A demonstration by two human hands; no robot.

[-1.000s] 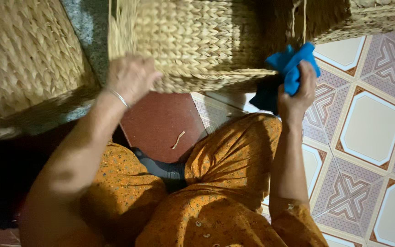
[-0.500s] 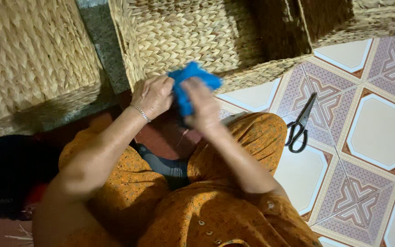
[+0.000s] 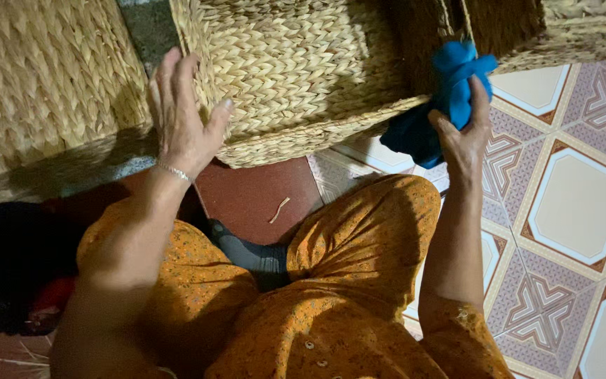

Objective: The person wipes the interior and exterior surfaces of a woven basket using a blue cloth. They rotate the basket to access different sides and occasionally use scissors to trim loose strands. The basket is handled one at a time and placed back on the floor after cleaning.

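— How much of the woven basket (image 3: 303, 77) can you see?
— Its top runs off the upper edge, and your left hand (image 3: 180, 116) covers one corner.
— And the blue cloth (image 3: 436, 105)?
— Bunched in your right hand (image 3: 464, 137); your fingers hide its middle.
— The dark heap (image 3: 1, 274) at the left?
— Too shadowed to tell.

To my left a second woven basket (image 3: 36, 91) stands beside a strip of grey floor (image 3: 145, 24). Near me, a loose straw scrap (image 3: 279, 209) lies on the dark red floor (image 3: 254, 196) between my knees. To the right spread patterned tiles (image 3: 576, 203). At far left a dark bundle (image 3: 8, 267) sits by my orange trousers (image 3: 359, 238).
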